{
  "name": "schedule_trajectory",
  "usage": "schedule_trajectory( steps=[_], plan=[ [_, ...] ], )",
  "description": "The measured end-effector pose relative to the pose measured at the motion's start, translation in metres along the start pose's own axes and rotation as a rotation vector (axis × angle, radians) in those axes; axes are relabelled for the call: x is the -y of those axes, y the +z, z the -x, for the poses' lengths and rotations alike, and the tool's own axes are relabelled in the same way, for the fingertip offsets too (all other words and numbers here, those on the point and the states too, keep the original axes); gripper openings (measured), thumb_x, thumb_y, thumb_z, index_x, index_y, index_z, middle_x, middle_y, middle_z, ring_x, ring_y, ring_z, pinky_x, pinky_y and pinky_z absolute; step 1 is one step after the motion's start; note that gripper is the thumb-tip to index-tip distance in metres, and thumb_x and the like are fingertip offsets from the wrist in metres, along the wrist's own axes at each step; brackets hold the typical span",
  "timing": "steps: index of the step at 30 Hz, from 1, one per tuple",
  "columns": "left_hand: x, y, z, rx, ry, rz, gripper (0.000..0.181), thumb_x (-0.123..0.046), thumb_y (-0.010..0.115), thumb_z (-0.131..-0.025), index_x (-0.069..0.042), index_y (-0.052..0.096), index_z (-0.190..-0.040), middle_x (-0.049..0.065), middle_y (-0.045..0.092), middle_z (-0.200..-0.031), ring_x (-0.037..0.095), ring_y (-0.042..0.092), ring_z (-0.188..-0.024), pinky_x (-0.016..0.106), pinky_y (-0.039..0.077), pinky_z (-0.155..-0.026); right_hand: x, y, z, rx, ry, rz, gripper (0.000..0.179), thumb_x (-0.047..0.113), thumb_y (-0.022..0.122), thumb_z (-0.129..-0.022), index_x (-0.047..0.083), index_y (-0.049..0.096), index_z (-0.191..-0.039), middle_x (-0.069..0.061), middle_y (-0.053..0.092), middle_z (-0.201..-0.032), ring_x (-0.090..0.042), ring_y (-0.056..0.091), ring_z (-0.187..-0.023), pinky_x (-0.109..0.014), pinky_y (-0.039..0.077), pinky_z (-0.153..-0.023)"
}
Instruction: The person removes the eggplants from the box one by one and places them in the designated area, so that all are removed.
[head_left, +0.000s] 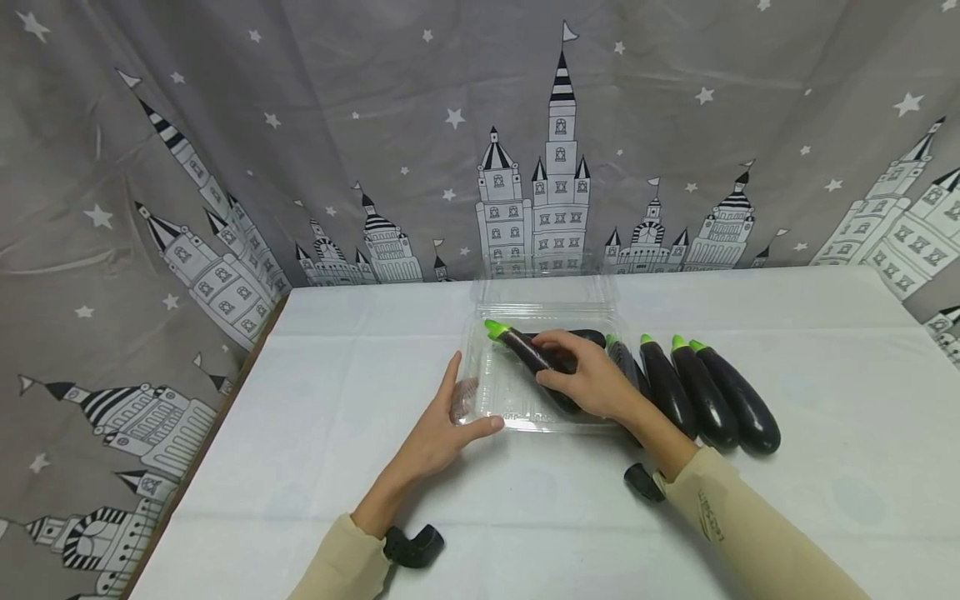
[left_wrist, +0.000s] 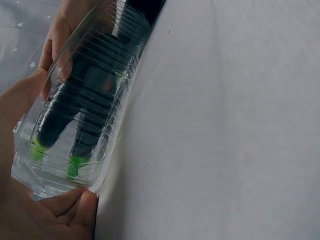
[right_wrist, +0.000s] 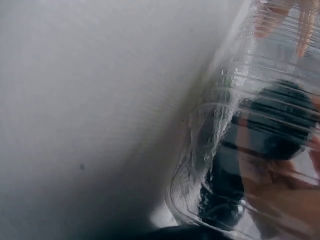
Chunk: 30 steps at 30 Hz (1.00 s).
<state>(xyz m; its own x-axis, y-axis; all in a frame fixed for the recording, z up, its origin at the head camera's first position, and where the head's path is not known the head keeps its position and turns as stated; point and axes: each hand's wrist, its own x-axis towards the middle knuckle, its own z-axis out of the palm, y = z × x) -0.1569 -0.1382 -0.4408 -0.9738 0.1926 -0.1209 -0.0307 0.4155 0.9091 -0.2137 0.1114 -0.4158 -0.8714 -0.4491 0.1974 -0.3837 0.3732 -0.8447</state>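
An eggplant (head_left: 528,354) with a bright green stem end lies slantwise in the clear plastic container (head_left: 491,400), its stem toward the back left. My right hand (head_left: 585,375) grips its dark body from above, thumb on the near side. Behind it a second eggplant (head_left: 591,337) lies crosswise along the container's back, partly hidden by that hand. My left hand (head_left: 435,433) holds the container's front left corner, thumb at the front edge and fingers along the left side. In the left wrist view, both green stem ends (left_wrist: 75,166) show through the ribbed plastic.
To the container's right several more eggplants (head_left: 705,396) lie side by side on the white tablecloth (head_left: 337,358). The container's clear lid (head_left: 543,292) stands raised at the back. Behind the table hangs a grey curtain (head_left: 375,100) with castles and stars.
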Motion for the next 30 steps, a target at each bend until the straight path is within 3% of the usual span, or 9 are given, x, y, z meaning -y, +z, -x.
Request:
schedule_trajectory(
  steps=[8, 24, 30],
  plan=[
    [-0.0004, 0.0007, -0.0003, -0.002, -0.001, 0.002, 0.114, -0.041, 0.08, -0.081, -0.022, 0.001, -0.16, 0.016, 0.036, -0.153, 0.033, 0.033, -0.14, 0.057, 0.021, -0.113, -0.0003, -0.001, 0.0013, -0.062, -0.027, 0.009, 0.042, 0.002, 0.069, -0.089, 0.004, 0.061, -0.13, -0.018, 0.059, -0.123, -0.034, 0.057, -0.109, -0.051, 0.046, -0.092],
    [-0.0004, 0.0004, 0.0006, -0.008, -0.012, -0.002, 0.111, -0.037, 0.079, -0.083, -0.023, 0.001, -0.16, 0.017, 0.034, -0.155, 0.036, 0.029, -0.142, 0.059, 0.019, -0.113, 0.0048, -0.0033, 0.0047, -0.201, 0.077, -0.087, 0.044, 0.015, 0.073, -0.09, 0.013, 0.063, -0.133, -0.013, 0.059, -0.122, -0.03, 0.06, -0.109, -0.047, 0.051, -0.085],
    [-0.0006, 0.0008, 0.0005, -0.006, -0.009, 0.004, 0.113, -0.041, 0.08, -0.081, -0.024, 0.001, -0.16, 0.017, 0.034, -0.155, 0.035, 0.03, -0.142, 0.058, 0.019, -0.113, 0.0081, -0.0062, 0.0074, -0.26, 0.073, -0.12, 0.044, 0.013, 0.072, -0.091, 0.011, 0.062, -0.134, -0.014, 0.058, -0.122, -0.031, 0.059, -0.109, -0.047, 0.051, -0.087]
  ],
)
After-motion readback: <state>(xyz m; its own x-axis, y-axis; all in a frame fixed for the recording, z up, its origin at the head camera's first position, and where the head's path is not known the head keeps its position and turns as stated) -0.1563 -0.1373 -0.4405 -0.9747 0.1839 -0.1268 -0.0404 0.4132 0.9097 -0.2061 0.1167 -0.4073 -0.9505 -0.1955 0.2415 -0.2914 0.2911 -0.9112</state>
